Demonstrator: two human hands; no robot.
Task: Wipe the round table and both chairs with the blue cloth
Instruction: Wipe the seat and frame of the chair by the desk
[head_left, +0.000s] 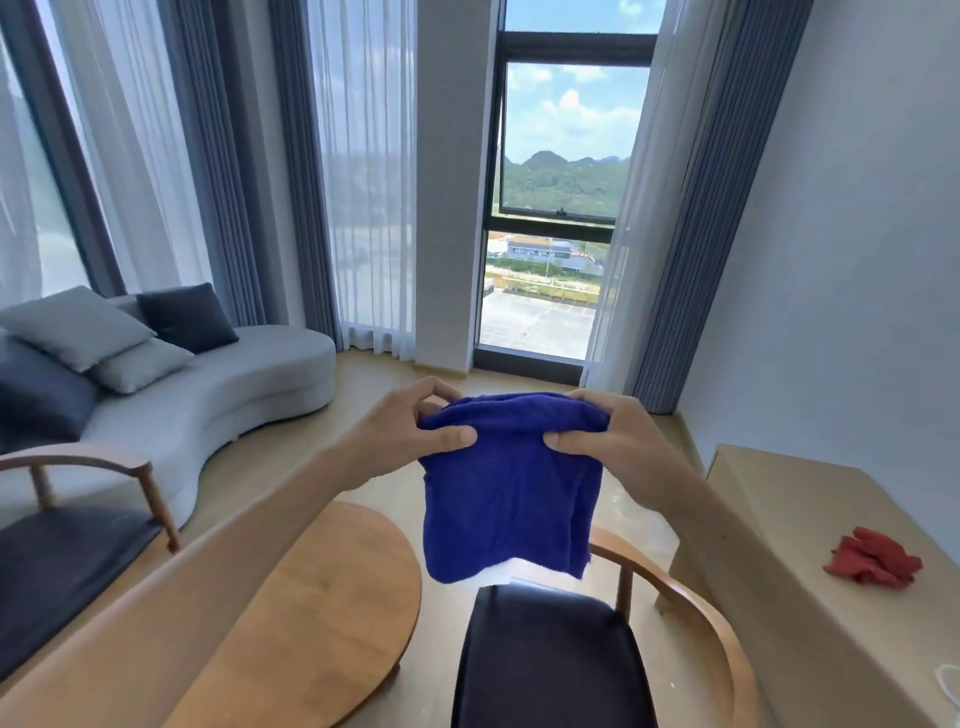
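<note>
Both hands hold the blue cloth up in the air at the middle of the view: the left hand pinches its upper left corner, the right hand pinches the upper right, and the cloth hangs down between them. Below it, at 6 o'clock, stands a chair with a dark seat; the round table lies at 7 o'clock. A second chair stands at 9 o'clock, before a grey sofa. At 4 o'clock a red cloth lies on a pale cabinet.
</note>
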